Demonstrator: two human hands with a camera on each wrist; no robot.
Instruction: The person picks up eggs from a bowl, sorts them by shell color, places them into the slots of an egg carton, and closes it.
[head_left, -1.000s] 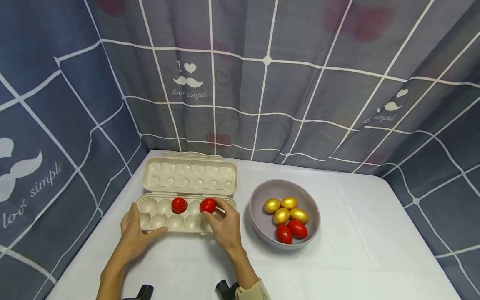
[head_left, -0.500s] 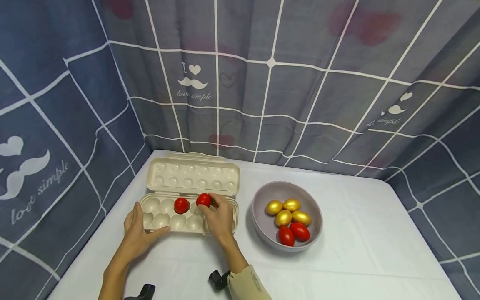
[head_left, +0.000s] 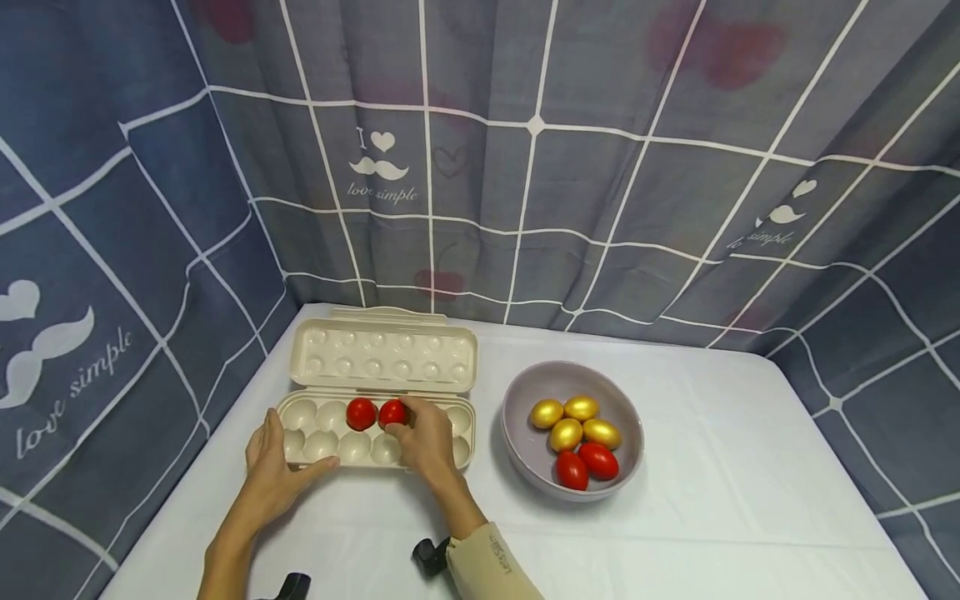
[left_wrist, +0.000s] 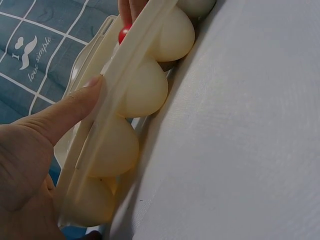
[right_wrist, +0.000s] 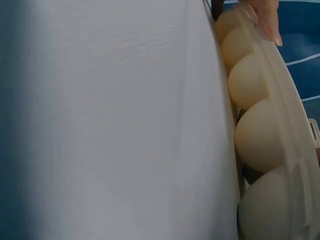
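Note:
A cream plastic egg carton lies open on the table, its dimpled lid folded back toward the curtain. My left hand grips the carton's left end, the thumb on the front rim. With my right hand I pinch a red egg at a back-row cup; whether it touches the cup's bottom is hidden. Just left of it, another red egg sits in the same row. The right wrist view shows the carton's cups from the front, without the right hand.
To the right of the carton stands a mauve bowl with several gold eggs and two red eggs. A checked curtain borders the white table at the back and sides.
My right hand has carried the red egg leftward along the back row, then lowered it beside the other red egg. The left hand has stayed on the carton's end.

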